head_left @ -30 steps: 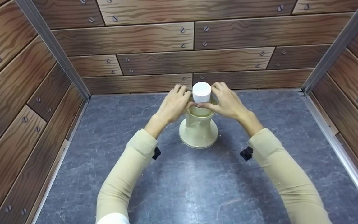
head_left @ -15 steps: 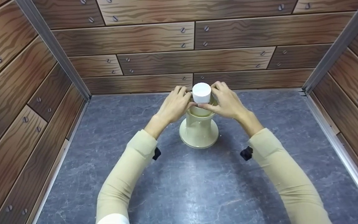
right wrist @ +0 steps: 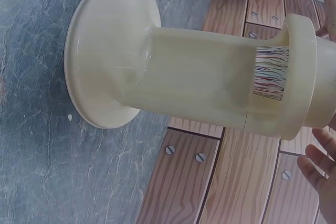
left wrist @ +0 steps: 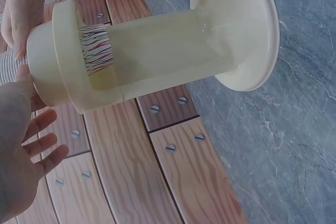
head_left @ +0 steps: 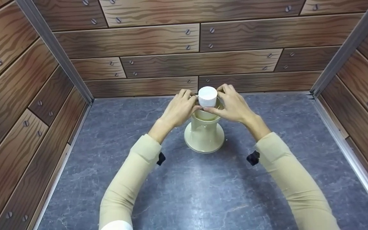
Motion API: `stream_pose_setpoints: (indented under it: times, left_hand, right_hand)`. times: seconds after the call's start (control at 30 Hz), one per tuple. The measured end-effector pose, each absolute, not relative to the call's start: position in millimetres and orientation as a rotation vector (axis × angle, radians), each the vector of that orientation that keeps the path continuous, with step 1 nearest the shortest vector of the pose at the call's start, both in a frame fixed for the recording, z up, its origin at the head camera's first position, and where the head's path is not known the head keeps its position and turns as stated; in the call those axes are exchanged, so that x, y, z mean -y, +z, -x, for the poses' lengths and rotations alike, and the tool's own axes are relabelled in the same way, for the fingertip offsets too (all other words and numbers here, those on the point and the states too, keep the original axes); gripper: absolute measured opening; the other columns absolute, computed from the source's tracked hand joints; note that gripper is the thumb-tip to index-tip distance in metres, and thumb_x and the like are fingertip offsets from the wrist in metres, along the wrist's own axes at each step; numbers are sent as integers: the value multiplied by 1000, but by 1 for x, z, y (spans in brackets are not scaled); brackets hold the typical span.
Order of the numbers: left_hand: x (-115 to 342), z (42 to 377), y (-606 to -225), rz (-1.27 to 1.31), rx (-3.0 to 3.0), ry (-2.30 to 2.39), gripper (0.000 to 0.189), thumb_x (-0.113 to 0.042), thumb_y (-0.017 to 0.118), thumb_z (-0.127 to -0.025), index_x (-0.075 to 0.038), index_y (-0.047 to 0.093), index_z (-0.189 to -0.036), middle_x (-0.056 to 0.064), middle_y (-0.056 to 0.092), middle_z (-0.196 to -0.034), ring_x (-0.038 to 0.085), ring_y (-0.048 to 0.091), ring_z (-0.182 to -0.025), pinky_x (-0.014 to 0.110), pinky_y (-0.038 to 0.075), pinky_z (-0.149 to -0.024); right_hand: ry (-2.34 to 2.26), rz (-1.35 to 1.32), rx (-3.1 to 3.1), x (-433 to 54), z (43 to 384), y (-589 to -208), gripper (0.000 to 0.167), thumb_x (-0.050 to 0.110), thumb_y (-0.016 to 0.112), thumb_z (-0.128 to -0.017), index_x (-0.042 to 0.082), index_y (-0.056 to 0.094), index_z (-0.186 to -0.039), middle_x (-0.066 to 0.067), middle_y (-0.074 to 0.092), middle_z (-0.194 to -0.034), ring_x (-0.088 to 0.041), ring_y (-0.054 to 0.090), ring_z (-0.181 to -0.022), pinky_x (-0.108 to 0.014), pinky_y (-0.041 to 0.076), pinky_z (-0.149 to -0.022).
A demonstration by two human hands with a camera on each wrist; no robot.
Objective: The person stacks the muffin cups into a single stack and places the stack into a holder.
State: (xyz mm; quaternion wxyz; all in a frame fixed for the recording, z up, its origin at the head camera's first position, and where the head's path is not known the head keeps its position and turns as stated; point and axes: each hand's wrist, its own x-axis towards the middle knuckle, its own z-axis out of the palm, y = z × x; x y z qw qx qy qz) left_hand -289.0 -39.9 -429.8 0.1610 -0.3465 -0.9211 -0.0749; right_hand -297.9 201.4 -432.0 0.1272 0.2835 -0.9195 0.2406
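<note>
A cream pedestal-like stand (head_left: 204, 137) stands upright on its wide flared base. A white cylinder (head_left: 207, 95) rises from its top. My left hand (head_left: 180, 108) and right hand (head_left: 232, 103) hold the top from either side, their thumbs meeting in front. In the left wrist view a thick cream collar (left wrist: 68, 59) lies below the neck (left wrist: 42, 64); my left thumb side touches that neck while the other fingers spread away. A small panel of thin coloured wavy lines (right wrist: 271, 73) shows beneath the collar. What the fingertips grip behind is hidden.
The stand rests on a dark blue-grey marbled floor (head_left: 196, 191). Wood-patterned panels form the back wall (head_left: 158, 38) and the sides, joined by metal rails (head_left: 353, 156). A tiny white speck (right wrist: 70, 117) lies near the base.
The white cylinder sits slightly lower between my hands than one second ago. Both hands keep nearly the same place and hold on the stand's top.
</note>
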Motion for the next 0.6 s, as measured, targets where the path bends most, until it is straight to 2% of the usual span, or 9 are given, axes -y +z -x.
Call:
stream_pose_setpoints:
  times: [0.37,0.6]
  left_hand:
    - [41,288,-428,988,2634,-232,44,-40,49,-106,-4,64,-127,12,58,-120,28,49,-119,41,40,-103]
    - [40,289,-428,988,2630,-240,43,-40,49,-106,-4,64,-125,12,58,-118,29,49,-119,41,39,-104]
  right_hand:
    - [693,-828,2695,-203,297,-433,84,71,68,-83,-3,67,-124,-10,53,-121,-28,48,-110,-51,45,-88]
    - [696,-815,2696,-203,297,-430,87,73,68,-81,-2,67,-124,-9,53,-120,-28,48,-110,-50,45,-89]
